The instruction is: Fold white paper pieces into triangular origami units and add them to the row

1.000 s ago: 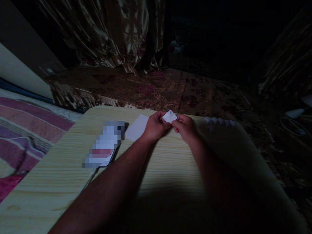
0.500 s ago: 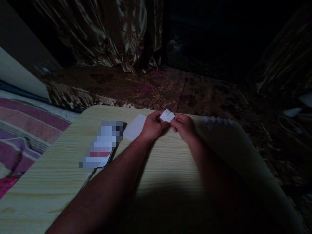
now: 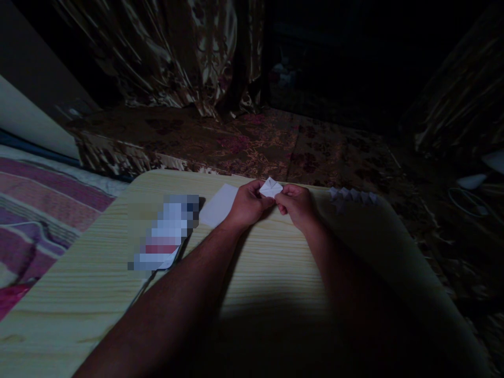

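So, clock face centred on the small white folded-paper diamond (image 3: 271,187), which is up near the far edge of the pale wood-grain table with rounded corners (image 3: 271,262). Left hand (image 3: 248,203) is at 8 o'clock, thumb and fingers pinched narrow on its left side. Right hand (image 3: 294,203) is at 4, also pinched tight, on the lower right edge. Crease lines show on the upward face; can't tell if the paper touches the wood.

Flat white paper sheet (image 3: 218,206) is between 8 and 9, just beside the left hand and partly behind it. Further out that way there's a pixelated pale oblong thing with a reddish band (image 3: 167,231), no clue what exactly. Over at 3, a row of small pale folded-paper pieces (image 3: 353,196) sits by the far edge, pretty dim. Shiny brown-gold patterned curtain (image 3: 212,52) at 11, pink-and-purple striped bedding (image 3: 43,186) at 9.
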`<move>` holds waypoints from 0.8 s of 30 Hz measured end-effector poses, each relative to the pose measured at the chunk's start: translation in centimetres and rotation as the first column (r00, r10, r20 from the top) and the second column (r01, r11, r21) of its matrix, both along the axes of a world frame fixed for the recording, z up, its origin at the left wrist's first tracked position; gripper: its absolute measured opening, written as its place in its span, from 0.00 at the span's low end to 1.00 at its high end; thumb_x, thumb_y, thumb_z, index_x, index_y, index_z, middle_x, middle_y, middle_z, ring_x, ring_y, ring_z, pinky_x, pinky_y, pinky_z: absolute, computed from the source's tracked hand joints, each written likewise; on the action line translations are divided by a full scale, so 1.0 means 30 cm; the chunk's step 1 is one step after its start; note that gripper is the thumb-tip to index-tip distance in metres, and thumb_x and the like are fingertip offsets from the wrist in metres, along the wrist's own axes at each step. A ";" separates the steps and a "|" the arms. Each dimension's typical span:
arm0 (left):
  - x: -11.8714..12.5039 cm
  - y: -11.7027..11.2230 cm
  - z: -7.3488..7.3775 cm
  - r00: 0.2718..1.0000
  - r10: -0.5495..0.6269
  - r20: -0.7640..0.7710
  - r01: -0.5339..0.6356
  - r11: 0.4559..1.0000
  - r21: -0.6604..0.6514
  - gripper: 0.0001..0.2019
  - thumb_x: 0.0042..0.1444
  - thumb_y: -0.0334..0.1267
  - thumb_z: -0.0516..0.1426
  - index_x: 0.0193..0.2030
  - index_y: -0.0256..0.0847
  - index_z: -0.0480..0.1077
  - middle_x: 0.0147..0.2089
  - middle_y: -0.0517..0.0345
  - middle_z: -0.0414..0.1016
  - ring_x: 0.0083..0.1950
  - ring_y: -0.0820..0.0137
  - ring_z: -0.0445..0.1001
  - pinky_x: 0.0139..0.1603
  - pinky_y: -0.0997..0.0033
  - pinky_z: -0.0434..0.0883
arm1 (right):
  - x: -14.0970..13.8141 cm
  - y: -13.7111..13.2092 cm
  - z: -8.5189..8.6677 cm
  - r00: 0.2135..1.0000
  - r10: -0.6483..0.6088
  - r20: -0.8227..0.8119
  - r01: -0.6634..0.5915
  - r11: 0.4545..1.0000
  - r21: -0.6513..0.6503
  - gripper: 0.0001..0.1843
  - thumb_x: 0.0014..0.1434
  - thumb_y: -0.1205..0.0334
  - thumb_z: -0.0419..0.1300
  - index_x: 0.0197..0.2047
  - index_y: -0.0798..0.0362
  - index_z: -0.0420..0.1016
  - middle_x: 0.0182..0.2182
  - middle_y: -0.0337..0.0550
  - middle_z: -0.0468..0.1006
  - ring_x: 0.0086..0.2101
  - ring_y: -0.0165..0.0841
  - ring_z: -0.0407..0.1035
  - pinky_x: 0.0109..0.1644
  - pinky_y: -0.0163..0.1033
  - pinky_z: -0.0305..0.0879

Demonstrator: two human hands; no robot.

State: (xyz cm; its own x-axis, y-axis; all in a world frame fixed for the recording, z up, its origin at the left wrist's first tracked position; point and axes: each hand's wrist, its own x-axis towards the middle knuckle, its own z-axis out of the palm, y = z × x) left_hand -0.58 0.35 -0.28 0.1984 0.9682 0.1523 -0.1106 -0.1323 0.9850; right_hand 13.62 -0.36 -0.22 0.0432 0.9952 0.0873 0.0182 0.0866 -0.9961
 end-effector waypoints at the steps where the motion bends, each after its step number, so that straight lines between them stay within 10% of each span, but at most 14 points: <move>1: 0.000 0.000 0.000 1.000 -0.001 0.000 0.001 1.000 0.002 0.15 0.40 0.32 0.64 0.38 0.35 0.71 0.30 0.60 0.73 0.26 0.76 0.66 0.26 0.77 0.61 | 0.000 0.000 0.000 1.000 0.000 0.008 0.000 1.000 0.006 0.05 0.43 0.65 0.59 0.21 0.53 0.65 0.11 0.30 0.65 0.12 0.23 0.56 0.16 0.30 0.50; 24: 0.003 -0.009 0.014 0.997 -0.062 -0.034 0.064 0.997 0.047 0.17 0.40 0.31 0.63 0.40 0.35 0.70 0.32 0.60 0.73 0.29 0.75 0.68 0.30 0.77 0.63 | -0.007 -0.017 0.034 0.993 0.012 0.117 -0.013 1.000 0.013 0.04 0.45 0.63 0.59 0.24 0.53 0.68 0.14 0.32 0.64 0.16 0.24 0.55 0.19 0.31 0.49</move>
State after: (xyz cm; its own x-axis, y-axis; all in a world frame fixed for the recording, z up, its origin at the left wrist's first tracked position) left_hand -0.50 0.09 0.14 0.2642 0.9454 0.1909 -0.0882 -0.1735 0.9809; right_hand 13.40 -0.87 0.80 0.0192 0.9943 0.1049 0.1334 0.1014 -0.9859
